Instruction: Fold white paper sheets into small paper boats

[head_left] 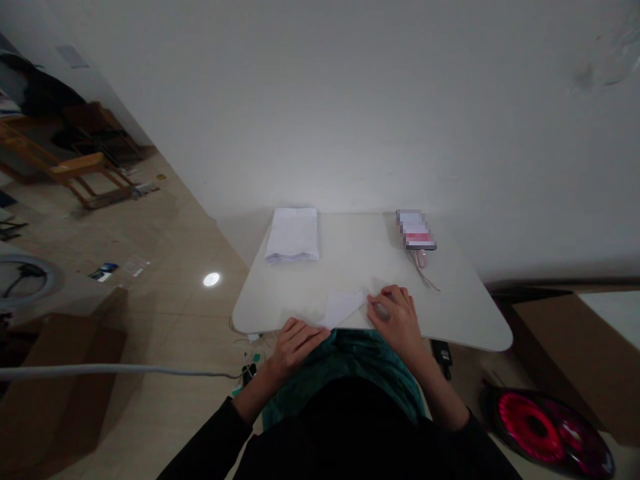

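a: where does the folded white paper (343,308) lie at this moment?

b: it lies flat on the near part of the white table (360,257), between the two hands of the person. its long axis goes on a slant, and its narrow point is turned to the person's right side.

a: which hand is more near to it?

b: the right hand (393,320) is nearer. it is just to the right of the folded white paper, with the fingers curled and coming to the point of the sheet. i cannot tell if they pinch it or only touch it.

a: and the other hand?

b: the left hand (296,345) is at the lower left of the folded white paper, almost flat, with the fingers together and directed to it. it seems to hold nothing.

a: what is around it?

b: behind the folded white paper, to the left, is a stack of white paper (293,235). behind it, to the right, is a blurred packet (416,230) with a pink cord (423,265).
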The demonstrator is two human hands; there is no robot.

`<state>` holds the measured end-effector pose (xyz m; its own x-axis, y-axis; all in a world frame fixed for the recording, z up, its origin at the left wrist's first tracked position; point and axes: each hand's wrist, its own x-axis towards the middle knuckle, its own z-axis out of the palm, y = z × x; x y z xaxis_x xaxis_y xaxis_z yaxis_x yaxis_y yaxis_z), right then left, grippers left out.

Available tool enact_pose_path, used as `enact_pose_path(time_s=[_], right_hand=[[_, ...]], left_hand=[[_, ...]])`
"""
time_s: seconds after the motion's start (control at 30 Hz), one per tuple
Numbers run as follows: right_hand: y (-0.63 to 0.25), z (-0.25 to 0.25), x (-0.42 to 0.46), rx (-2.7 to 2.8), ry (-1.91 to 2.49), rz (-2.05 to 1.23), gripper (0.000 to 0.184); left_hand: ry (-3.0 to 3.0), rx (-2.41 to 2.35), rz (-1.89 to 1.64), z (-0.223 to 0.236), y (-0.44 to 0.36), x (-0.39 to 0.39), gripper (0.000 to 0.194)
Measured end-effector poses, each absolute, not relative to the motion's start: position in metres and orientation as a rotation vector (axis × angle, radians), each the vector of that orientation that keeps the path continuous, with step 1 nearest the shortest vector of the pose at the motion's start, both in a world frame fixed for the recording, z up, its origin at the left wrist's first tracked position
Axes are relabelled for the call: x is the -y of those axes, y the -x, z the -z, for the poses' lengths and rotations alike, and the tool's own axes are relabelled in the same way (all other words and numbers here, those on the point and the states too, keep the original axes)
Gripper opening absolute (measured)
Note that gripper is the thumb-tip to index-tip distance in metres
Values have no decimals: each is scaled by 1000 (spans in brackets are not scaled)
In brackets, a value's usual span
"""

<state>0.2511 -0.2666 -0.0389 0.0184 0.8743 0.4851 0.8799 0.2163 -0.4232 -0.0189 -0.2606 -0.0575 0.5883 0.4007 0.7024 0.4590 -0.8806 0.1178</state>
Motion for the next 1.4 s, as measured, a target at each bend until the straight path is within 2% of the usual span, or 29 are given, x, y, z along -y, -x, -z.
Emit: enact_pose_path(time_s=[0.13,0.3,0.43,0.47,0.5,0.57,0.6,0.7,0.73,0.83,0.97,1.03,1.13,1.17,1.2,1.27,1.33,1.4], right_hand=[[-262,37,274,1918,1457,-118,28],[-266,30,272,1922,1322,-130,10],[-259,7,253,1790,1210,-11,12],[-256,-1,244,1746,1182,36,11],[-253,-9,233,1715,1171,85,11],[-248,-25,208,1654,1207,191,13],[-245,-31,194,1631,1247,249,14],[-241,-40,150,1649,1334,415,17],[-241,-39,137,1676,1337,446,17],[-247,-31,108,1712,1357,450,16],[-258,-16,91,1688,1355,353,18],[-262,-11,86,1637,1352,224,33],[-262,-3,79,1552,1297,-199,80],[-261,0,77,1519,1258,-371,86],[-259,3,74,1477,1211,-524,84],[-255,7,72,1361,1125,-721,61],[-253,8,72,1243,1072,-782,40],[-253,8,74,1174,1049,-791,34]], left_hand=[[2708,789,1281,53,14,261,28],[2616,817,1584,27,-13,246,21],[2452,738,1899,0,-46,223,13],[2370,792,2035,-7,-57,215,16],[2233,880,2255,-14,-68,207,26],[2003,1112,2673,-27,-92,188,61],[1966,1214,2820,-32,-103,177,64],[2043,1398,3159,-37,-130,140,37],[2130,1433,3209,-37,-136,127,34],[2115,1505,3318,-32,-146,93,41],[2227,1580,3195,-25,-146,63,39],[2174,1654,3184,-19,-144,54,39],[2057,1749,3228,-6,-140,49,40],[2059,1757,3237,-2,-139,49,41],[2080,1756,3239,2,-139,49,41],[2156,1744,3223,7,-141,52,41],[2193,1731,3235,7,-142,56,40],[2162,1735,3272,4,-143,58,39]])
